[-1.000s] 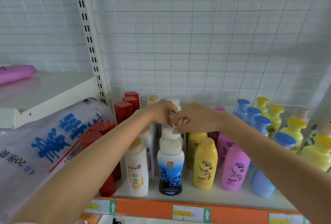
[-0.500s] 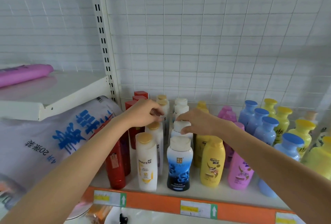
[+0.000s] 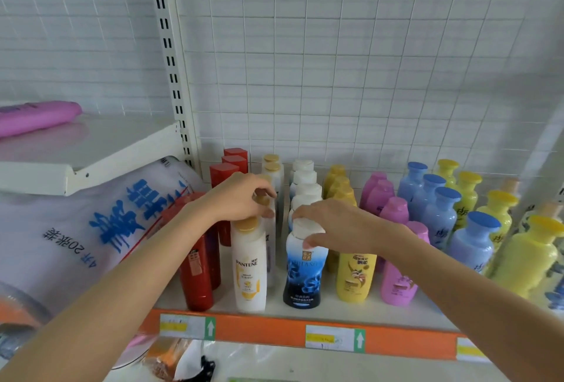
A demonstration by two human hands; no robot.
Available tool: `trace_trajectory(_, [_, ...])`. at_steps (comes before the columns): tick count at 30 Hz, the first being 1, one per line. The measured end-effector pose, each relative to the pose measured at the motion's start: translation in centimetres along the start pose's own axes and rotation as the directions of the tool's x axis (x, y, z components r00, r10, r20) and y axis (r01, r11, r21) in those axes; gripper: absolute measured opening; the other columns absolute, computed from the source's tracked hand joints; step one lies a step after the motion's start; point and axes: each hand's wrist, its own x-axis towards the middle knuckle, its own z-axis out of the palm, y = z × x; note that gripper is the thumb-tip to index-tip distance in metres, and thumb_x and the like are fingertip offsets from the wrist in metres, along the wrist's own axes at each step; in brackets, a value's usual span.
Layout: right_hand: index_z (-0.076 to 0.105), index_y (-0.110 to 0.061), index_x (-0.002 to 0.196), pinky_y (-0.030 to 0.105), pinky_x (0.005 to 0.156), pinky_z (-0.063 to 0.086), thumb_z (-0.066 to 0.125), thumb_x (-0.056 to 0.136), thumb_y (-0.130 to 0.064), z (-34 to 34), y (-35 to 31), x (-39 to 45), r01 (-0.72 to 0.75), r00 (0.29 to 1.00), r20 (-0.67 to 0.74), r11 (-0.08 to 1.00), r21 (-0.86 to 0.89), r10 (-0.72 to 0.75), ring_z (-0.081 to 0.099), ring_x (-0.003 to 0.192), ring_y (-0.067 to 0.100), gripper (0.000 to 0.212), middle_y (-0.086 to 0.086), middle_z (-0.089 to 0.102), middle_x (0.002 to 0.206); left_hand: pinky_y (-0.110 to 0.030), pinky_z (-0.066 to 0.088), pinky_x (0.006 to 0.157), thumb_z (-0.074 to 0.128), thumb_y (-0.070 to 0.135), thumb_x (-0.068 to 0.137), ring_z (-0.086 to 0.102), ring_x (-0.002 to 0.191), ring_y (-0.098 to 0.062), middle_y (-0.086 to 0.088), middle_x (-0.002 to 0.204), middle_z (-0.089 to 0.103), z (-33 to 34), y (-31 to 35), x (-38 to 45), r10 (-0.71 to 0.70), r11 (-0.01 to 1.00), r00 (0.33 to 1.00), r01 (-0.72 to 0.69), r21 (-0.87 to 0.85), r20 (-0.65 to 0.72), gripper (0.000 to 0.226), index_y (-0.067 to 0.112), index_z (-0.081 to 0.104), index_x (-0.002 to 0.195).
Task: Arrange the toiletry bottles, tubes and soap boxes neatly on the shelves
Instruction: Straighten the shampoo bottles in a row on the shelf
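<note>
Rows of bottles stand front to back on the white shelf [image 3: 320, 310] with its orange front strip. My left hand [image 3: 235, 195] curls over the gold cap of the second white Pantene bottle [image 3: 265, 203], behind the front Pantene bottle [image 3: 248, 265]. My right hand [image 3: 332, 224] grips the white cap of the front blue-and-white bottle [image 3: 303, 275], thumb on its shoulder. To the left stand red bottles [image 3: 197, 275]. To the right run rows of yellow bottles [image 3: 355, 275], pink bottles [image 3: 396, 284] and light blue bottles [image 3: 471, 241].
A large white plastic pack with blue characters [image 3: 91, 229] lies left of the red bottles, under a higher white shelf [image 3: 91, 149] that carries a pink bottle lying flat [image 3: 36, 117]. Pale yellow bottles [image 3: 531, 253] fill the far right. A wire grid backs the shelf.
Both hands have drawn toward the front. The left went from the white-capped row to the Pantene row; the right came down from a rear cap to the front blue-and-white bottle.
</note>
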Motion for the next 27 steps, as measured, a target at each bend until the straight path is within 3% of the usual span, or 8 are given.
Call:
trace_trajectory(4, [0.043, -0.021, 0.130, 0.028, 0.085, 0.045, 0.059, 0.088, -0.031, 0.0, 0.2, -0.1, -0.022, 1.000, -0.017, 1.000, -0.005, 0.022, 0.056, 0.100, 0.020, 0.047, 0.006, 0.058, 0.114, -0.016, 0.041, 0.071, 0.074, 0.037, 0.074, 0.056, 0.093, -0.009, 0.007, 0.106, 0.058, -0.1, -0.6, -0.3, -0.002, 0.999, 1.000, 0.002, -0.036, -0.014, 0.045, 0.025, 0.062, 0.115])
trace_trajectory(10, [0.040, -0.023, 0.133, 0.028, 0.088, 0.046, 0.059, 0.087, -0.037, -0.3, -0.4, 0.1, -0.033, 0.999, -0.020, 0.998, -0.047, 0.032, 0.055, 0.106, 0.018, 0.053, 0.002, 0.056, 0.122, -0.028, 0.049, 0.083, 0.078, 0.038, 0.069, 0.059, 0.095, -0.013, 0.000, 0.106, 0.065, -0.6, -0.6, 0.1, -0.013, 1.000, 0.999, 0.014, 0.021, -0.051, 0.051, 0.016, 0.065, 0.114])
trace_trajectory(14, [0.045, -0.021, 0.132, 0.032, 0.089, 0.047, 0.055, 0.087, -0.046, -1.9, -1.1, 0.5, -0.044, 0.996, -0.076, 0.998, -0.045, 0.041, 0.056, 0.104, 0.017, 0.053, 0.002, 0.057, 0.118, -0.018, 0.044, 0.069, 0.077, 0.035, 0.072, 0.059, 0.091, -0.011, 0.001, 0.101, 0.065, -1.0, -1.0, 0.7, -0.011, 1.000, 0.997, 0.014, 0.028, -0.077, 0.044, 0.014, 0.068, 0.109])
trace_trajectory(18, [0.053, -0.016, 0.125, 0.029, 0.087, 0.047, 0.052, 0.092, -0.033, -3.1, -0.8, 3.0, -0.089, 0.986, -0.144, 0.996, 0.006, 0.089, 0.056, 0.099, 0.017, 0.037, 0.004, 0.059, 0.115, -0.022, 0.045, 0.070, 0.076, 0.031, 0.073, 0.059, 0.088, -0.013, 0.002, 0.095, 0.063, -0.9, -1.2, 1.5, 0.005, 0.999, 0.999, -0.002, 0.043, -0.052, 0.039, 0.012, 0.068, 0.106])
trace_trajectory(22, [0.055, -0.013, 0.124, 0.032, 0.095, 0.044, 0.048, 0.094, -0.019, -3.6, 0.7, 7.4, -0.169, 0.976, -0.144, 0.986, -0.012, 0.165, 0.053, 0.111, 0.022, 0.032, 0.007, 0.057, 0.123, -0.029, 0.049, 0.085, 0.075, 0.034, 0.074, 0.060, 0.097, -0.015, 0.000, 0.103, 0.064, -1.0, -1.9, 2.0, 0.009, 1.000, 1.000, -0.009, 0.025, -0.014, 0.040, 0.014, 0.067, 0.107])
trace_trajectory(25, [0.053, -0.010, 0.126, 0.029, 0.098, 0.039, 0.048, 0.094, -0.017, -3.8, 1.6, 10.3, -0.210, 0.972, -0.115, 0.977, -0.026, 0.206, 0.049, 0.118, 0.023, 0.033, 0.007, 0.055, 0.128, -0.021, 0.047, 0.074, 0.068, 0.042, 0.078, 0.060, 0.091, -0.011, 0.005, 0.095, 0.063, -1.6, -2.5, 2.5, 0.006, 1.000, 0.999, -0.008, -0.023, -0.052, 0.037, 0.014, 0.067, 0.103])
trace_trajectory(27, [0.052, -0.009, 0.128, 0.028, 0.099, 0.037, 0.048, 0.094, -0.018, -3.9, 2.1, 11.9, -0.231, 0.968, -0.103, 0.973, -0.018, 0.228, 0.047, 0.120, 0.022, 0.035, 0.006, 0.054, 0.130, -0.016, 0.040, 0.064, 0.064, 0.037, 0.084, 0.057, 0.083, -0.010, 0.006, 0.085, 0.061, -2.3, -2.7, 2.9, 0.001, 0.999, 0.994, -0.006, -0.048, -0.110, 0.029, 0.012, 0.068, 0.096])
